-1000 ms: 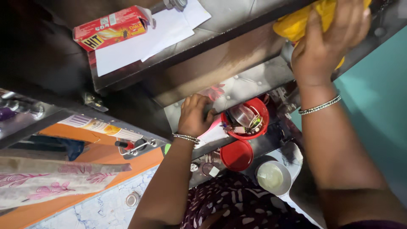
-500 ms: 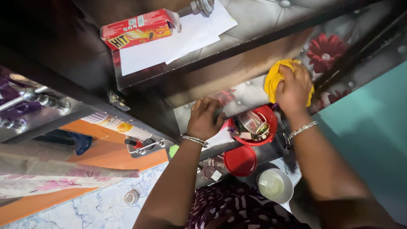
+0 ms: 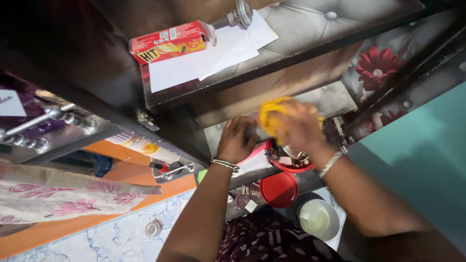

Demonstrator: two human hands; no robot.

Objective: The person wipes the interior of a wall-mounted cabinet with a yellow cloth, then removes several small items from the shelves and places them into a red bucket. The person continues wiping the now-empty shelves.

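Crumpled yellow cloth (image 3: 270, 115) | bunched under right hand (image 3: 296, 127) fingers, over shelf lining | left hand (image 3: 236, 141) fingers curled, resting beside it | red plastic bowl (image 3: 286, 162) of oddments just below fingers | step: wiping shelf; bowl seems to need shifting.

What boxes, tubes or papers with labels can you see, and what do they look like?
Cardboard box: upper shelf, long, red with yellow.
White papers: upper shelf, flat, partly under the box.
Tube-like pack: left of the left hand, white and orange.
Small white tag: below the shelf, beside the red lid.
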